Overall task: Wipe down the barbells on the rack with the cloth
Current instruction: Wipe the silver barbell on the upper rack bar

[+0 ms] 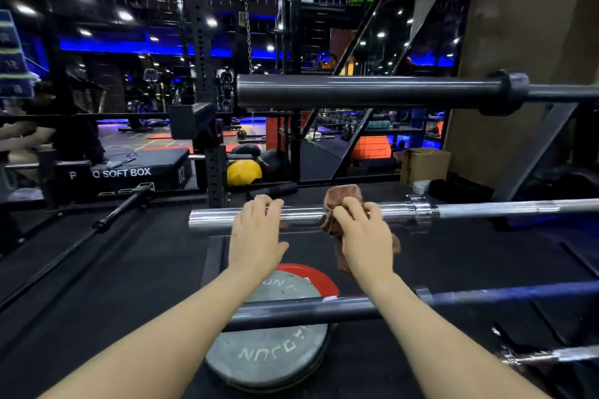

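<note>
I see my two hands on the chrome barbell [398, 211], the middle one of three bars that lie across the rack in front of me. My right hand [364, 233] presses the brown cloth [342, 201] on the sleeve of this bar, with the fingers curled over the cloth and the bar together; part of the cloth stands up behind the fingers and another part hangs down below the palm. My left hand [256, 236] is just beside it, nearer to the free end of the sleeve, and its fingers hook over the top of the bare metal (they do not touch the cloth). Above, a dark barbell [366, 91] lies on the rack, and below my forearms there is a blue-grey barbell [324, 309]. Under this lowest bar a grey weight plate [269, 356] rests on a red plate [316, 275], on the black floor.
</note>
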A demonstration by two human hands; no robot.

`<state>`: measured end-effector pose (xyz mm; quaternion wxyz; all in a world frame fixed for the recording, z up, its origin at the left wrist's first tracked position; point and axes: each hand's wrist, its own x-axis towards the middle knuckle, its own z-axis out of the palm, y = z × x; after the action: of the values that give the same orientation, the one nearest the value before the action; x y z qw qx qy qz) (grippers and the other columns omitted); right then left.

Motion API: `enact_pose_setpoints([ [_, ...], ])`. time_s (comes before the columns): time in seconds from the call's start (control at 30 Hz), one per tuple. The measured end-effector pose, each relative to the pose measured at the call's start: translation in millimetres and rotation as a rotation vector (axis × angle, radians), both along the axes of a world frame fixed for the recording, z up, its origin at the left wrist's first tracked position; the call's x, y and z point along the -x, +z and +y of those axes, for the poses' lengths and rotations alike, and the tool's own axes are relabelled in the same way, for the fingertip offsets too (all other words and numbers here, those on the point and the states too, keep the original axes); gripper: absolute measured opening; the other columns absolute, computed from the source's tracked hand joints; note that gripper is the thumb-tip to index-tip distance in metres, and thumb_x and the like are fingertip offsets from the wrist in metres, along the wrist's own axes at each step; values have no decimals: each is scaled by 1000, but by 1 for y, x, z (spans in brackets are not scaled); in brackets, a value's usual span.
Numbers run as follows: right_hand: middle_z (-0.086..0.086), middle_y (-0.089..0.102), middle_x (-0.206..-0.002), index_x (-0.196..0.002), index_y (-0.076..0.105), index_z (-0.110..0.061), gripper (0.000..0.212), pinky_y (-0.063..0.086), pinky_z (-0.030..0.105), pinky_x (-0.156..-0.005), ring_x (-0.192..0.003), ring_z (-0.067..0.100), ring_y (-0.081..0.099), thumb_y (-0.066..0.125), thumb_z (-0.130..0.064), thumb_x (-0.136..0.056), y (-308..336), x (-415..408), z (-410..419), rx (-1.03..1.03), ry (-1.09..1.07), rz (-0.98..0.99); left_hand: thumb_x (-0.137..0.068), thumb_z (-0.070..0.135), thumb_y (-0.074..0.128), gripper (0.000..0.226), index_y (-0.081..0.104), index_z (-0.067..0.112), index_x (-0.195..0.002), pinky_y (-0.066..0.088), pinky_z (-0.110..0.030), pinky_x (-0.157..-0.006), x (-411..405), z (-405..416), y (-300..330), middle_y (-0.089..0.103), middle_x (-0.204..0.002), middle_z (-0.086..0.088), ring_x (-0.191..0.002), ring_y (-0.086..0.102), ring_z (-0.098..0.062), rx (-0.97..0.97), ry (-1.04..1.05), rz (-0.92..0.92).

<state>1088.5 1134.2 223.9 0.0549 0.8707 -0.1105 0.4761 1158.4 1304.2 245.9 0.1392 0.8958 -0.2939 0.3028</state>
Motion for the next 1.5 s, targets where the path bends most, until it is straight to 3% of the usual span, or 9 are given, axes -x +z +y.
enact_pose_setpoints([
  [0.37,4,62,-106,-88,62,-15,37,43,32,-42,-84,36,55,78,0,-58,1,28,-69,-84,-113,-3,-66,28,81,53,53,18,-110,39,-29,-77,-12,-59,11,54,-106,0,-96,55,-21,-290,7,-175],
  [0.57,11,61,-121,-102,67,-13,39,52,34,-53,-89,37,57,81,-25,-68,-8,37,-73,20,-131,-4,-78,32,69,46,52,20,-119,43,-32,-73,-15,-56,36,50,-115,1,-108,52,-20,-413,-40,31],
  [0.73,14,60,-122,-107,68,-10,50,55,37,-68,-99,34,48,49,-50,-85,-14,30,-77,37,-161,-96,-64,42,76,43,65,19,-99,38,-27,-61,-29,-55,58,52,-74,8,-77,53,-20,-465,-158,180],
  [0.9,15,67,-108,-94,71,-5,24,49,39,-80,-99,28,41,60,-14,-74,-9,22,-75,134,-107,-256,-58,39,83,41,53,11,-63,34,-29,-47,-36,-57,73,49,-55,2,-62,49,-23,-471,-215,364],
  [1.0,7,65,-117,-100,70,-9,25,56,40,-75,-100,25,42,66,-6,-75,-11,7,-53,-185,-78,-261,-58,33,86,52,58,-3,-84,45,-37,-57,-36,-54,80,59,-79,-5,-86,57,-31,-407,-282,485],
  [1.1,0,66,-115,-98,70,-13,28,52,32,-76,-97,21,44,51,-14,-78,-7,-3,-27,-110,50,-189,-59,29,87,57,56,-7,-90,43,-29,-46,-37,-53,82,57,-89,-3,-94,54,-30,-373,-303,555],
  [1.23,-1,66,-117,-99,71,-16,36,52,32,-76,-94,23,54,64,1,-69,-1,14,-52,-136,45,-127,-59,33,86,43,62,3,-78,40,-31,-50,-44,-51,79,64,-72,-12,-58,53,-23,-384,-311,556],
  [1.4,8,68,-116,-102,71,-8,42,55,37,-67,-88,34,62,75,8,-63,-3,21,-73,-168,-115,-145,-70,57,69,71,50,23,-129,46,-33,-86,-38,-45,47,52,-118,5,-109,51,-18,-461,-266,104],
  [1.5,12,66,-119,-105,70,-5,31,53,41,-80,-96,39,59,63,-2,-76,-5,10,-59,-232,-171,-175,-69,56,73,78,39,23,-131,39,-30,-88,-24,-53,32,45,-123,4,-113,46,-18,-480,-191,-101],
])
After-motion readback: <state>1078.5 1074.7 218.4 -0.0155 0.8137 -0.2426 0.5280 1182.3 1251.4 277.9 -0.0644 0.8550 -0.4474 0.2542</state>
